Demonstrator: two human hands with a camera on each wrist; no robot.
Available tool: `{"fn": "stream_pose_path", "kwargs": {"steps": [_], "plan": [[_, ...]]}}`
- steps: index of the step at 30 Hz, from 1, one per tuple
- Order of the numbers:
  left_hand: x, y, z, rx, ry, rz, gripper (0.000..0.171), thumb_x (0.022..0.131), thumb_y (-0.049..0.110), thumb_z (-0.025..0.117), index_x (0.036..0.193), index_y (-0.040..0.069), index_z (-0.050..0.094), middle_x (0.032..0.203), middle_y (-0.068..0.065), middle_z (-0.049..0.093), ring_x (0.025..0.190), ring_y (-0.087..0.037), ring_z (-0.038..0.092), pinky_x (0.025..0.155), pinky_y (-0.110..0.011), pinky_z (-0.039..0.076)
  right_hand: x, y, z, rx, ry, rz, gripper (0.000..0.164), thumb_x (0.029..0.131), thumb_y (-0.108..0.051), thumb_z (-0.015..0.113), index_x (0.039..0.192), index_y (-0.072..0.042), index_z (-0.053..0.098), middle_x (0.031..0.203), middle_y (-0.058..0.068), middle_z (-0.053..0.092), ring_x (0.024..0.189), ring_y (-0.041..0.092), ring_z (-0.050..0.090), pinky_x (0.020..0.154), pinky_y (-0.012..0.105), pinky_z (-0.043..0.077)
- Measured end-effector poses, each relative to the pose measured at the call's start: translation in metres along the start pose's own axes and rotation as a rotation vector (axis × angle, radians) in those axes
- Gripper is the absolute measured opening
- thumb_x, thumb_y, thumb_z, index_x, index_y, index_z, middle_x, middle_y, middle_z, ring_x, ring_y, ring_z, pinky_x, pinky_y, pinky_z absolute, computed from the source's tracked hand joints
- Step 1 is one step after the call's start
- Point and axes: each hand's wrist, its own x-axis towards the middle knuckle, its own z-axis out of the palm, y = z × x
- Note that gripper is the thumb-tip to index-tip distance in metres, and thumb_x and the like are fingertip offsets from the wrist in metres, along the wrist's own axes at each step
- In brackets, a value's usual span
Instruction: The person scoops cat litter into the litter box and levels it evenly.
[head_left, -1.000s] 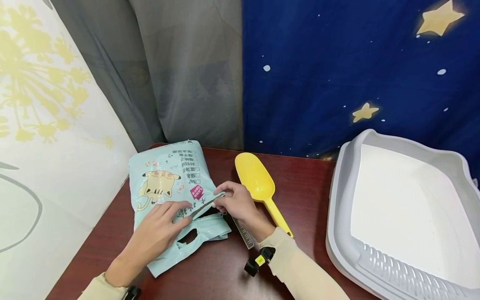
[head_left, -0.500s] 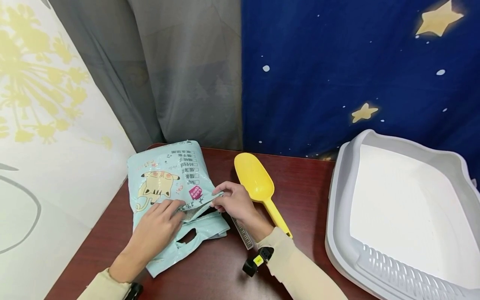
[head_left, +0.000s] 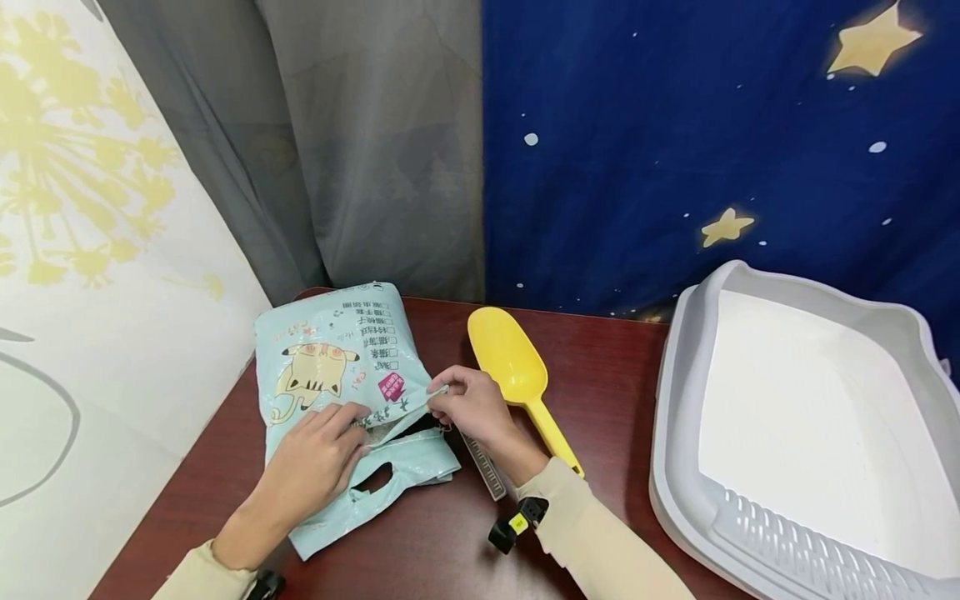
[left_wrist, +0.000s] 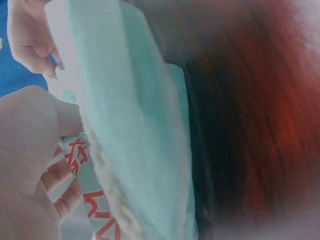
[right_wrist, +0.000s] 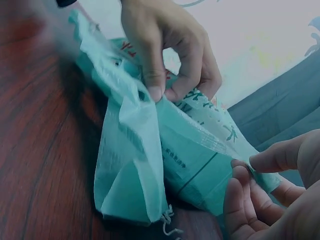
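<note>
A light-blue plastic cat litter bag [head_left: 322, 325], printed with a cartoon cat and lettering, lies on the table with its mouth parted near the handle hole. Greyish matter shows inside the gap. My left hand [head_left: 318, 458] pinches the mouth's edge between thumb and fingers, as the right wrist view makes plain. At the mouth's right corner, my right hand [head_left: 476, 408] pinches the film between thumb and fingertips. Just right of that hand lies a yellow scoop [head_left: 510, 354], its handle toward me. A grey ridged strip [head_left: 486, 471] sticks out from under the right hand, mostly hidden.
A large grey litter tray [head_left: 678, 417] with a white inside stands at the right of the dark red-brown table [head_left: 600, 400]. Grey and blue curtains [head_left: 585, 167] hang behind the table, and a white patterned panel [head_left: 112, 333] borders it on the left.
The left hand has drawn back slightly toward me along the bag's mouth, and the gap has widened so its inside shows. The right hand keeps its pinch at the corner.
</note>
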Motion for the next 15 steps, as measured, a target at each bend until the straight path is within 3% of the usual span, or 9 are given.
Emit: {"fn": "stream_pose_path", "kwargs": {"steps": [5, 7, 15], "plan": [[-0.0021, 0.0015, -0.0008, 0.0, -0.013, -0.009, 0.013, 0.096, 0.017, 0.069, 0.088, 0.007, 0.074, 0.121, -0.01, 0.068, 0.1, -0.029, 0.064, 0.073, -0.044, 0.049, -0.0006, 0.0032, 0.0005, -0.125, 0.017, -0.082, 0.004, 0.092, -0.01, 0.082, 0.095, -0.01, 0.079, 0.067, -0.001, 0.065, 0.062, 0.014, 0.062, 0.055, 0.027, 0.047], [-0.0026, 0.002, -0.0014, 0.001, -0.018, -0.011, 0.012, 0.095, 0.017, 0.07, 0.089, 0.007, 0.074, 0.122, -0.011, 0.068, 0.1, -0.03, 0.064, 0.074, -0.044, 0.05, -0.0004, 0.0031, 0.0011, -0.147, 0.026, -0.108, 0.003, 0.095, -0.012, 0.082, 0.094, -0.011, 0.079, 0.068, -0.002, 0.068, 0.062, 0.014, 0.063, 0.055, 0.027, 0.047], [0.0009, 0.0005, -0.0032, 0.01, -0.026, -0.025, 0.013, 0.089, 0.016, 0.077, 0.096, 0.004, 0.078, 0.121, -0.014, 0.067, 0.099, -0.031, 0.065, 0.079, -0.048, 0.055, -0.0008, -0.0035, 0.0022, -0.09, 0.034, -0.095, 0.01, 0.101, -0.011, 0.078, 0.092, -0.007, 0.08, 0.075, 0.004, 0.075, 0.077, 0.038, 0.075, 0.066, 0.028, 0.059]]}}
